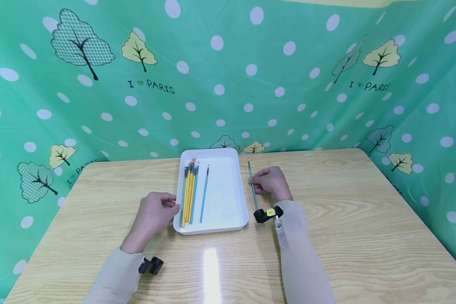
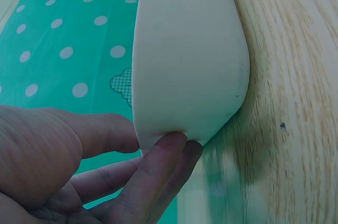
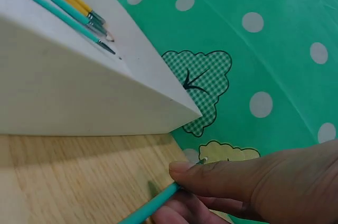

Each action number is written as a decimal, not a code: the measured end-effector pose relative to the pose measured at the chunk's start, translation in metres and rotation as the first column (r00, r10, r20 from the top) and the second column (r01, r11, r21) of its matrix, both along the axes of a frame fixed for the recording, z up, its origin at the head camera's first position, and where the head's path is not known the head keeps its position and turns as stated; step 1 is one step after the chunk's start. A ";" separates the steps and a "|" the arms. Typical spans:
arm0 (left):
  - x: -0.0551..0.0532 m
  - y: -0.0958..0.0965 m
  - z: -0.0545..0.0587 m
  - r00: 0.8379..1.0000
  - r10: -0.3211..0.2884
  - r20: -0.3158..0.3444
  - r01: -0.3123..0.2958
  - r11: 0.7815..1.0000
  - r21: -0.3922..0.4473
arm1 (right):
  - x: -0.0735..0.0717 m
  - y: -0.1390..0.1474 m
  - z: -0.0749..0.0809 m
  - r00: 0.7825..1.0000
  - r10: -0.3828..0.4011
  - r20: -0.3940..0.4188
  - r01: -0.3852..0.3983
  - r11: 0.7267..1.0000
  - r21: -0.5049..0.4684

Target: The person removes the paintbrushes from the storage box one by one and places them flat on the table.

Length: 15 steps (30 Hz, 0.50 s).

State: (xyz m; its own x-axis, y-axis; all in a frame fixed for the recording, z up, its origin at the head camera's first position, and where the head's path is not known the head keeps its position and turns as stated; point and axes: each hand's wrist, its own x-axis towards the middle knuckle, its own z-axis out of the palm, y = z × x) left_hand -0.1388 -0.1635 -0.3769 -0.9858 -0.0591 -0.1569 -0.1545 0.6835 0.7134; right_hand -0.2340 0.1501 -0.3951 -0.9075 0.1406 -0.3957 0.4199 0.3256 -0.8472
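Note:
A white rectangular tray sits on the table, with several yellow and teal paintbrushes bunched along its left side. One thin teal paintbrush lies apart from them, nearer the tray's middle. My left hand pinches the tray's left wall near the front corner, thumb at the rim and fingertips on the outer side. To the right of the tray, my right hand holds another teal paintbrush between thumb and fingers, its bristle end pointing away from me. The right wrist view shows its handle running toward the lower left.
The wooden table extends to both sides of the tray. A green dotted cloth with printed trees hangs right behind the table's far edge. Black wrist cameras are strapped to the left sleeve and right sleeve.

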 end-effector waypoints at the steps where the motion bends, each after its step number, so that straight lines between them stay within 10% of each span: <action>1: 0.000 0.000 0.000 1.000 0.000 -0.002 0.000 1.000 -0.002 | 0.000 0.000 -0.001 1.000 0.000 -0.002 0.000 1.000 0.009; 15: 0.001 -0.001 -0.001 1.000 -0.004 -0.006 0.004 1.000 -0.005 | -0.001 -0.008 -0.009 0.999 -0.011 -0.047 0.018 0.988 0.155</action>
State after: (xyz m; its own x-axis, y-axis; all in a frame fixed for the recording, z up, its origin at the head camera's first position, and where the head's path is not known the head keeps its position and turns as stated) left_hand -0.1382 -0.1643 -0.3778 -0.9870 -0.0555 -0.1507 -0.1472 0.6875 0.7111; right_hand -0.2352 0.1425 -0.4046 -0.9214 0.2107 -0.3265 0.3879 0.4486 -0.8052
